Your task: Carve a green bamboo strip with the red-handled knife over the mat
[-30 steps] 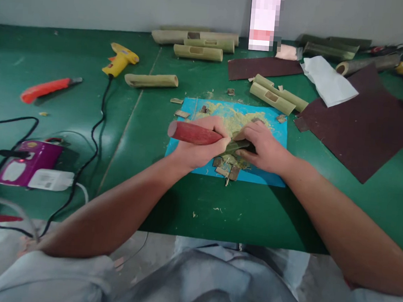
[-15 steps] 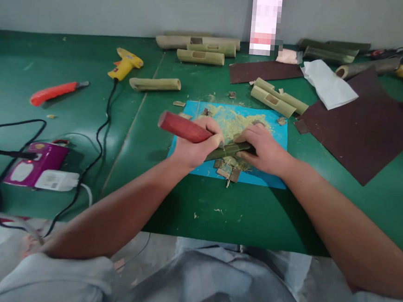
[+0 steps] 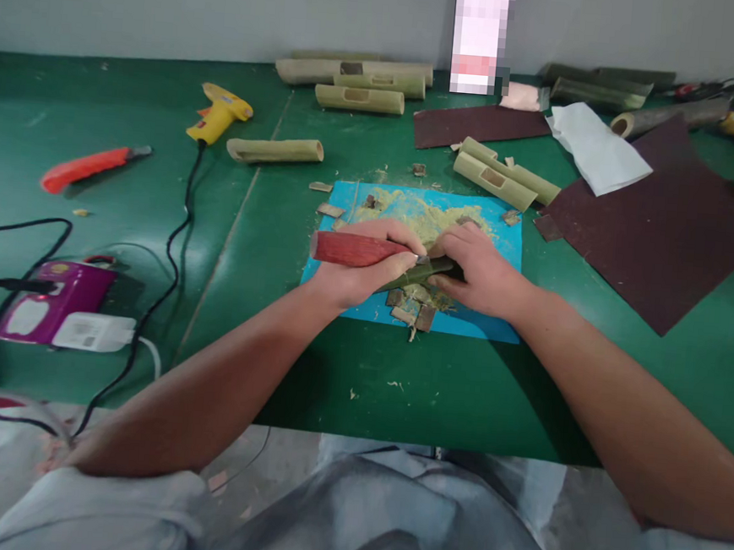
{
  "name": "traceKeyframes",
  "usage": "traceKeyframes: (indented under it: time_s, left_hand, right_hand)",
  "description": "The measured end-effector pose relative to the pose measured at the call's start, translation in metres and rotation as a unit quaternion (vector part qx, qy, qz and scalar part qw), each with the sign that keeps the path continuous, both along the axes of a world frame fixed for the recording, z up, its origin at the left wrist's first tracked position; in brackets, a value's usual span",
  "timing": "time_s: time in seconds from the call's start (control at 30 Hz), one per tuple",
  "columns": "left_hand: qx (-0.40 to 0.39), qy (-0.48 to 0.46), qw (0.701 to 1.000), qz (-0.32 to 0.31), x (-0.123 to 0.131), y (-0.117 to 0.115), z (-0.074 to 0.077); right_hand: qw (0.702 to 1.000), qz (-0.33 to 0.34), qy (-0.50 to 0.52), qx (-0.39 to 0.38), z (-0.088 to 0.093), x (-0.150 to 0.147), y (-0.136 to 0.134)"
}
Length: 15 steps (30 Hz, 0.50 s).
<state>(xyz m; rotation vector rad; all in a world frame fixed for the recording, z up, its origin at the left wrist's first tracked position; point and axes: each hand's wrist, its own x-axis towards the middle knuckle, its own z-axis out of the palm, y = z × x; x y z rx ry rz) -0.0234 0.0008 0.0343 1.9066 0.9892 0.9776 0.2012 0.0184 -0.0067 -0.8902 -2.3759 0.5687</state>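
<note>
My left hand (image 3: 365, 258) is closed around a carving knife (image 3: 356, 250) with a thick red wooden handle. Its short metal tip points right and meets the upper side of a green bamboo piece (image 3: 423, 273). The right end of that bamboo is gripped by my right hand (image 3: 479, 263), fingers over the far side and thumb on the near side. Part of the bamboo is hidden by both hands. Beneath them lies a blue sheet (image 3: 496, 319) strewn with pale shavings (image 3: 422, 216) and small bamboo chips (image 3: 424, 317).
Bamboo tubes with cut openings (image 3: 360, 99) stand behind, others (image 3: 495, 177) right of the sheet. To the left are a yellow glue gun (image 3: 219, 116), an orange cutter (image 3: 89, 168) and a purple power adapter (image 3: 53, 301) with cords. Dark brown sheets (image 3: 655, 238) and white paper (image 3: 599, 149) lie right.
My left hand has turned the knife: its handle has swung down to nearly level and its tip has moved right along the bamboo. My right hand keeps its hold.
</note>
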Motion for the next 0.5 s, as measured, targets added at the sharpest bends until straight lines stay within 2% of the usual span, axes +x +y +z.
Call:
traceKeyframes:
  time_s: [0.3,0.5]
  left_hand:
    - [0.047,0.039,0.998,-0.009,0.0011,0.0043,0.0018]
    - [0.034,0.000,0.999,0.033,0.0047,0.0074,-0.0013]
  right_hand:
    - [1.000,-0.002,-0.004,0.001,-0.0003,0.0006,0.0007]
    - [1.000,0.001,-0.004,0.004,0.0006,0.0012,-0.0001]
